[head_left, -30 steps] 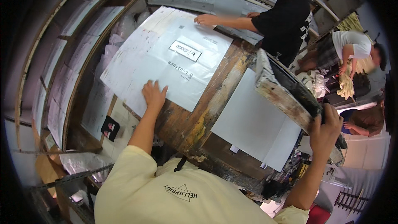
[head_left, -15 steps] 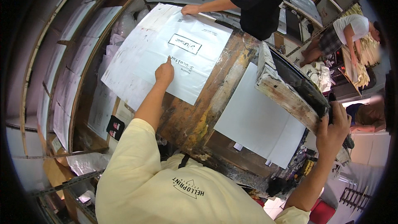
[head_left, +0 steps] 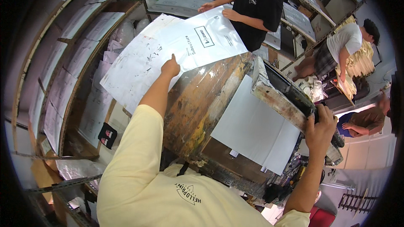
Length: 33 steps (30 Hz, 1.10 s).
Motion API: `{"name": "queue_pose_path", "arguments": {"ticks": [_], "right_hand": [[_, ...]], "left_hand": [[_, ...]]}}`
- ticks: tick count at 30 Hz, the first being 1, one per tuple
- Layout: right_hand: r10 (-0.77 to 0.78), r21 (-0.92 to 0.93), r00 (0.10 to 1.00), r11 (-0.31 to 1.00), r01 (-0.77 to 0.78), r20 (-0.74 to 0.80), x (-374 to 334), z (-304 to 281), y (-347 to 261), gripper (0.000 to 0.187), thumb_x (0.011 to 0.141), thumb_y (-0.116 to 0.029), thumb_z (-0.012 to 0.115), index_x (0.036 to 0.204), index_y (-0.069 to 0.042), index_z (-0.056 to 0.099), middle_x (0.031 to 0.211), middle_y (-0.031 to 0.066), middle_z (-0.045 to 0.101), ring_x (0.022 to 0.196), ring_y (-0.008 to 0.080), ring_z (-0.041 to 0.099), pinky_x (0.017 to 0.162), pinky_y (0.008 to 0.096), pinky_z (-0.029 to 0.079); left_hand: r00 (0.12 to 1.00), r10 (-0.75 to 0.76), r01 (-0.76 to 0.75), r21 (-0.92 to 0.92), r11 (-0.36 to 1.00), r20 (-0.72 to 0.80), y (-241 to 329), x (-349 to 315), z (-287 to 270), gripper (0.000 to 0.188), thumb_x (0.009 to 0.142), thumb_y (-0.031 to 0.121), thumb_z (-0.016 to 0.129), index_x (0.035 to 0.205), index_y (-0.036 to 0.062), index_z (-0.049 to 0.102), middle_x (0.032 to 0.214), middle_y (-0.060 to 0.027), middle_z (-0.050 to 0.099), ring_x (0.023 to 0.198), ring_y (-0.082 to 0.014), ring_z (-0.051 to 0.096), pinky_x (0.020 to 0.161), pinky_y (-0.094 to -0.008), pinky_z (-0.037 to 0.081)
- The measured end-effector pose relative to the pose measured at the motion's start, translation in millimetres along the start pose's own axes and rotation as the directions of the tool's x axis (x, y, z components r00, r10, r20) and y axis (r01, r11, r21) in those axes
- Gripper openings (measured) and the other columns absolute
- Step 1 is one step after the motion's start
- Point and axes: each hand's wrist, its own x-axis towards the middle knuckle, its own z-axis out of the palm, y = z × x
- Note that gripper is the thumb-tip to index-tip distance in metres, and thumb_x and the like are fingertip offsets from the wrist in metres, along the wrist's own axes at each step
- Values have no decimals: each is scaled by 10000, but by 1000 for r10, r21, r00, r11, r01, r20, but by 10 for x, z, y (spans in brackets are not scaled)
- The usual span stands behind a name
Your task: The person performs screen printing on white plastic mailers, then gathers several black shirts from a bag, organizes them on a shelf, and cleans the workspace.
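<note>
My left hand (head_left: 170, 67) holds nothing; its index finger is stretched out and the other fingers are curled. The fingertip is over a stained white board (head_left: 141, 63), near the edge of a printed white plastic sheet (head_left: 210, 38). A co-worker in black has a hand on the sheet's far edge and the other close by. My right hand (head_left: 320, 126) is closed on the near end of a tilted, ink-stained screen-printing frame (head_left: 280, 101). Below the raised frame, a blank white sheet (head_left: 252, 126) lies flat on the printing table.
The wooden tabletop (head_left: 206, 92) between both sheets is paint-stained. Racks with printed white sheets (head_left: 69, 84) stand at the left, and more shelves (head_left: 185, 2) are behind the co-worker (head_left: 259, 8). Two other people are at the right, one beside stacked cream material (head_left: 362, 61).
The co-worker has swung the printed sheet up and rightward, baring more of the stained board. My left hand still points, and my right hand keeps hold of the tilted frame. The view has shifted slightly.
</note>
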Motion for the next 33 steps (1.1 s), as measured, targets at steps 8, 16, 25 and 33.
{"name": "queue_pose_path", "arguments": {"ticks": [8,16,25,33], "right_hand": [[53,-11,990,999,-52,131,19,-43,28,405,863,-244,579,1149,40,623,1108,240,625,1050,441,557,991,509,380],[21,-22,1000,1000,-21,17,-58,37,151,464,802,-279,626,1156,20,618,1095,218,619,1078,425,574,1026,552,370],[54,71,999,996,-54,2,276,-45,141,370,834,-322,652,1012,2,664,913,177,674,906,391,630,883,477,433],[84,59,996,995,-82,-35,157,-4,162,471,865,-414,638,1093,-3,658,914,208,689,911,392,656,850,498,461]], "left_hand": [[960,269,-278,148,949,79,800,509,206,549,903,109,545,1452,75,546,1290,-190,692,1199,-342,667,993,-471,545],[986,149,-147,31,989,-80,986,834,153,909,896,89,517,1671,180,51,1170,-243,709,1054,-362,713,919,-500,557],[397,899,-917,-34,398,-187,998,-2325,1174,474,876,330,782,1256,74,660,1223,-191,614,1117,-368,590,961,-531,469],[824,558,-276,-929,245,-98,1616,-2688,348,722,846,233,868,1423,-10,508,993,-83,681,858,-167,642,775,-297,538]]}}
